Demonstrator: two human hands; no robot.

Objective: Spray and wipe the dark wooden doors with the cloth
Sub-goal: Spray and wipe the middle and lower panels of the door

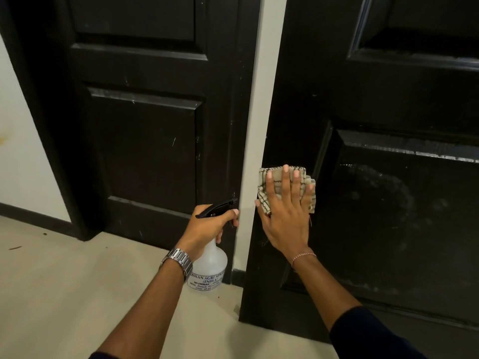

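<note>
Cloth (pixel 286 189) is folded into a pad and pinned flat on the right door (pixel 375 203), on its left stile, level with the top of the lower recessed panel. Folding gives a thick, even face for wiping; palm pressure keeps it from sliding off the vertical wood.

Right hand (pixel 286 216): fingers spread and extended upward, palm flat against the cloth, wrist straight, forearm reaching up from lower right. Thumb sits at the cloth's left edge, close to the pale wall strip (pixel 255 151).

Hazy spray marks sit on the lower panel just right of the cloth, so I'd judge wiping is moving across that wetted zone next.

Left hand (pixel 207 226) is curled round the neck of the spray bottle (pixel 210 265), index finger near the trigger, nozzle aimed toward the wall strip. Bottle hangs left of the right door, clear of the floor, parked ready for the next spray. Left door (pixel 142 125) is not being touched.
</note>
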